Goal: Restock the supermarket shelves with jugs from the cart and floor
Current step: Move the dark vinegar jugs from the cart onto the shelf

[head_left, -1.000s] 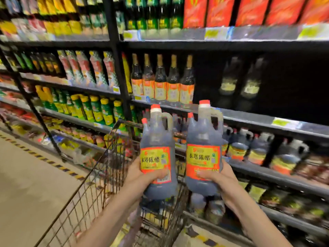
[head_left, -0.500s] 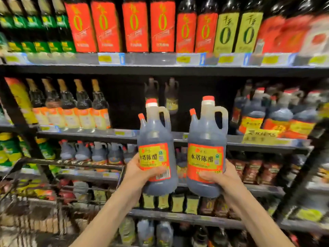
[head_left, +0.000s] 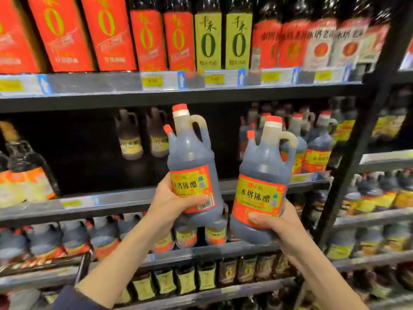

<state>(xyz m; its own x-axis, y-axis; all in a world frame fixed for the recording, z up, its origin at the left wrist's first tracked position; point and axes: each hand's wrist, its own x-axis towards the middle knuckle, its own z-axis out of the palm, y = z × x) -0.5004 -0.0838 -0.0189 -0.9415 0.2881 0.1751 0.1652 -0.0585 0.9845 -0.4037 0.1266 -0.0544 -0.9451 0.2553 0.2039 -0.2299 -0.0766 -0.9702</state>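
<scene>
The left hand (head_left: 172,204) and right hand (head_left: 279,224) each curl fingers (head_left: 199,199) round an upright, red-capped dark plastic vinegar jug. The left jug (head_left: 190,157), higher than the right jug (head_left: 261,166), fronts the grey shelf (head_left: 111,204) gap just beyond it.

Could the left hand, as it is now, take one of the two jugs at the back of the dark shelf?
Probably not yet. The left hand grips a jug. The path itself looks free: nothing stands in front of the two back jugs on that shelf.
</scene>
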